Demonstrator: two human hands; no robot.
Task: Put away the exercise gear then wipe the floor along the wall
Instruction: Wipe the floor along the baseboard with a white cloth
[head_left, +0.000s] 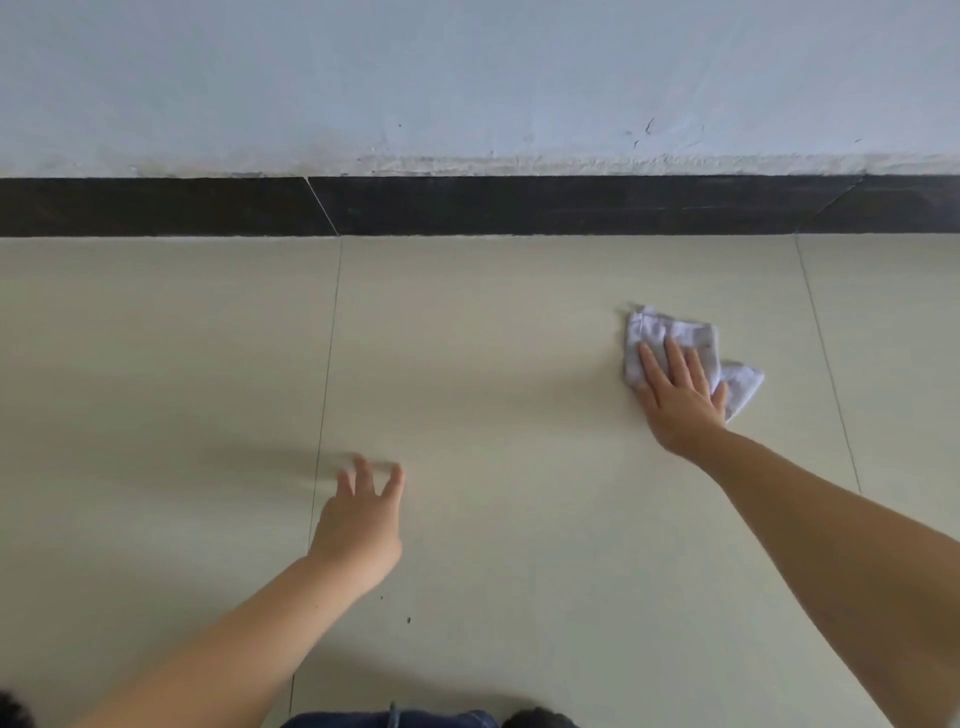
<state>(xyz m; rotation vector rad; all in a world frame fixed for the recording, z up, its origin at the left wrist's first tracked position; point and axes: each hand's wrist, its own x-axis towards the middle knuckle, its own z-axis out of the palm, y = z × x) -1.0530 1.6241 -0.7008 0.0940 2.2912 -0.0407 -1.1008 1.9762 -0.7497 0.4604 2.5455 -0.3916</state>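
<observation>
In the head view, a crumpled white cloth (675, 343) is pressed flat to the tiled floor (493, 364) under the right hand's (680, 395) straight fingers, short of the dark skirting (519, 205). The left hand (358, 525) is spread loosely, nothing held, fingertips towards the floor.

hands (519, 467): 2 | cloth (670, 332): 1 | dark baseboard (519, 205): 1

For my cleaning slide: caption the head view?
Right hand presses a white cloth flat on the tiled floor near the dark skirting; left hand hovers.
</observation>
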